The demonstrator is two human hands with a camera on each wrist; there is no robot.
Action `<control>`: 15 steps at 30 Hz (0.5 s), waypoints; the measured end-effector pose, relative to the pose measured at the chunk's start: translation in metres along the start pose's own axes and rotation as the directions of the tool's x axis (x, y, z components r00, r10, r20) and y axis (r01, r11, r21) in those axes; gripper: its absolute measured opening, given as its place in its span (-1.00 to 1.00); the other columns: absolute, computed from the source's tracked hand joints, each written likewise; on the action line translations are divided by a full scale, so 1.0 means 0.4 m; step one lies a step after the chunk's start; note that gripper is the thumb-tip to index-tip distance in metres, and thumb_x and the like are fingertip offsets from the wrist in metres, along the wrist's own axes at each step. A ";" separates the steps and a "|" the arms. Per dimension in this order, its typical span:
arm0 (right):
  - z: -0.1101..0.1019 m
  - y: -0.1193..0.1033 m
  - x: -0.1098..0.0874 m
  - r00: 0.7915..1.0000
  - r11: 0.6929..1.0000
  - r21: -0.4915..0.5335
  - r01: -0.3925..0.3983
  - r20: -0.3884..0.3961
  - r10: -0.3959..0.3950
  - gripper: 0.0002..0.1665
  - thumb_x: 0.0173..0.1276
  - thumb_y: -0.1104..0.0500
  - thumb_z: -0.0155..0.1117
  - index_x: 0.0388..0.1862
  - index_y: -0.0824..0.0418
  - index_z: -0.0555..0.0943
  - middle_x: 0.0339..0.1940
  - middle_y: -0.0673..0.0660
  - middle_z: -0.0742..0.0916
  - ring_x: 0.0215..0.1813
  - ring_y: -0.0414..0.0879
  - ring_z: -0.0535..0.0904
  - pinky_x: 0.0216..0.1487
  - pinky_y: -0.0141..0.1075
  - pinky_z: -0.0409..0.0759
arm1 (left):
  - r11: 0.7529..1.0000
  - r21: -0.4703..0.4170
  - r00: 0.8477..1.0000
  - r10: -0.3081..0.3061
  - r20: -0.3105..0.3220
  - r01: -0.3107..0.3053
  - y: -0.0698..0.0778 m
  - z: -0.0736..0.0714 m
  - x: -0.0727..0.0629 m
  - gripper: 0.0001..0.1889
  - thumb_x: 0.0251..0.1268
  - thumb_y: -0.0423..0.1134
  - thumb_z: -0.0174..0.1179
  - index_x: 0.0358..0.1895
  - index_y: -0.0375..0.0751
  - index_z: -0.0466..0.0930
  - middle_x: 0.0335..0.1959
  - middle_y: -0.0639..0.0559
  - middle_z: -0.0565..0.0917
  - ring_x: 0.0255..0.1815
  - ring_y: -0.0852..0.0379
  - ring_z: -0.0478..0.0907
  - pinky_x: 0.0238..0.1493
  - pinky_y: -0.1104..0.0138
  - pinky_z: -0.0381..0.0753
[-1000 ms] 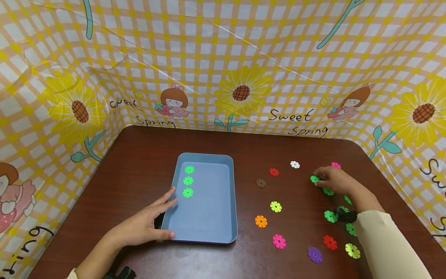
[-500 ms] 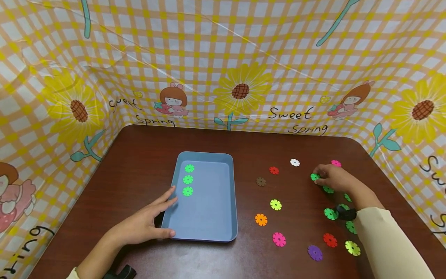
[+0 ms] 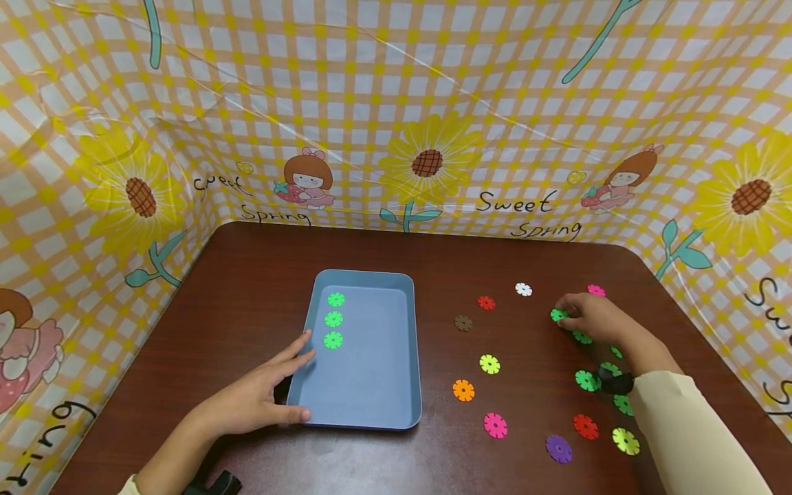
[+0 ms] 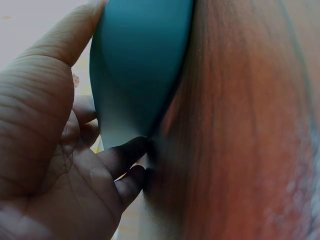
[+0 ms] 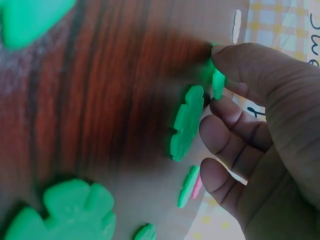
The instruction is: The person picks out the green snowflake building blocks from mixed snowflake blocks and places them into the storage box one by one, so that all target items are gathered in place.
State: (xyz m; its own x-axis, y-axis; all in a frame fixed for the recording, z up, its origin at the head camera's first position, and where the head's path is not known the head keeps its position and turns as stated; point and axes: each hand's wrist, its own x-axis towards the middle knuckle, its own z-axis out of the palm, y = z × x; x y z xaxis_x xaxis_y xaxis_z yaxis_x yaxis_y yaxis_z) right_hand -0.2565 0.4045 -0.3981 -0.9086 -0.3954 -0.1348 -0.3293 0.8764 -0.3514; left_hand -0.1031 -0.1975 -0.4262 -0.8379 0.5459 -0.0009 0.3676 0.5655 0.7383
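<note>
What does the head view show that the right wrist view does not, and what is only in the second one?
Only head: the smooth blue-grey rectangular tray, the left hand touching it, and the purple round notched plastic-looking disc.
Only right wrist: the palm side of the right hand, seen close up.
Both: that hand with a green round notched plastic-looking disc at its fingertips, the dark brown wood-grained table, and the yellow-and-white checked sheet.

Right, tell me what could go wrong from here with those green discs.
The thin green disc in the right hand could slip from its pinch. Another green disc lies close by and might get dragged along. If the left hand, touching the edge of the blue tray, nudges it, the three discs inside may shift.
</note>
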 end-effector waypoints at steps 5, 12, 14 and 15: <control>0.007 0.001 0.001 1.000 1.000 0.015 0.006 -0.024 -0.005 -0.71 0.32 0.24 0.39 -0.06 0.37 0.62 -0.21 0.16 0.71 -0.19 0.06 0.58 -0.18 0.00 0.54 | 1.000 -0.008 1.000 -0.006 0.007 0.006 -0.001 0.001 0.000 0.00 0.15 0.20 0.37 0.55 -0.24 0.14 0.64 0.07 -0.14 0.58 -0.08 -0.08 0.33 -0.18 0.20; 0.005 -0.017 0.000 0.999 0.998 0.067 0.019 -0.046 -0.016 -0.70 0.36 0.22 0.36 0.00 0.36 0.62 -0.06 0.24 0.71 0.01 0.23 0.61 -0.05 0.10 0.55 | 1.000 -0.010 1.000 -0.010 0.009 0.010 0.000 0.002 -0.002 0.00 0.16 0.21 0.36 0.55 -0.23 0.14 0.64 0.06 -0.15 0.58 -0.09 -0.08 0.32 -0.18 0.22; 0.003 -0.024 0.000 0.999 0.997 0.069 0.021 -0.050 -0.018 -0.70 0.37 0.20 0.36 0.00 0.35 0.61 -0.05 0.25 0.70 0.02 0.23 0.60 -0.03 0.12 0.55 | 1.000 -0.009 1.000 -0.005 0.008 0.005 0.000 0.002 -0.001 0.00 0.16 0.20 0.36 0.55 -0.24 0.14 0.64 0.05 -0.15 0.58 -0.09 -0.07 0.32 -0.18 0.22; 0.002 -0.027 -0.001 0.998 0.997 0.067 0.023 -0.053 -0.019 -0.69 0.37 0.20 0.36 0.00 0.34 0.61 -0.04 0.24 0.70 0.03 0.23 0.60 -0.02 0.13 0.54 | 1.000 -0.009 1.000 -0.003 0.007 0.003 0.001 0.002 -0.001 -0.01 0.17 0.20 0.37 0.55 -0.24 0.14 0.64 0.05 -0.15 0.58 -0.09 -0.07 0.32 -0.17 0.22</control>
State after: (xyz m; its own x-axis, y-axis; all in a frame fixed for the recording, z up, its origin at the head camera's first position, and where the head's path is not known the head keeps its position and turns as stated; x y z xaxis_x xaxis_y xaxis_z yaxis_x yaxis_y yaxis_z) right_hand -0.2524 0.3948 -0.3951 -0.9145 -0.3968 -0.0788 -0.3315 0.8467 -0.4161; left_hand -0.1024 -0.1971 -0.4266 -0.8359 0.5488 -0.0078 0.3616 0.5613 0.7444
